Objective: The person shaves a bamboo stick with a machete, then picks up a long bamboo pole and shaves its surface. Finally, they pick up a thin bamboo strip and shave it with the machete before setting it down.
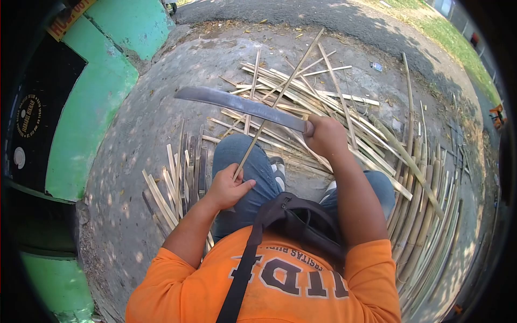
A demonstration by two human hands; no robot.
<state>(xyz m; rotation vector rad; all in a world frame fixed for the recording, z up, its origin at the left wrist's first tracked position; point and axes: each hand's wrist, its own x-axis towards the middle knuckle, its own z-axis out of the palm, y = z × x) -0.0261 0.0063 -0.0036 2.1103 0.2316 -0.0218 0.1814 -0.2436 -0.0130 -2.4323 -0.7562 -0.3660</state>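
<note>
A long, thin bamboo strip (285, 91) is gripped near its lower end by my left hand (230, 188), close to my left knee. It slants up and away to the right, over the heap of strips. My right hand (326, 138) is wrapped round the short handle of a machete (237, 104). The broad, dark blade points left, roughly level, and crosses the strip in this view. Beneath both lies a pile of split bamboo strips (371, 145) in front of my feet.
Whole bamboo poles (412, 207) lie lengthwise on my right. More cut pieces (171, 183) are stacked at my left on the concrete ground (134, 145). A green wall (102, 102) stands at far left. A dark strap and bag (307, 220) cross my lap.
</note>
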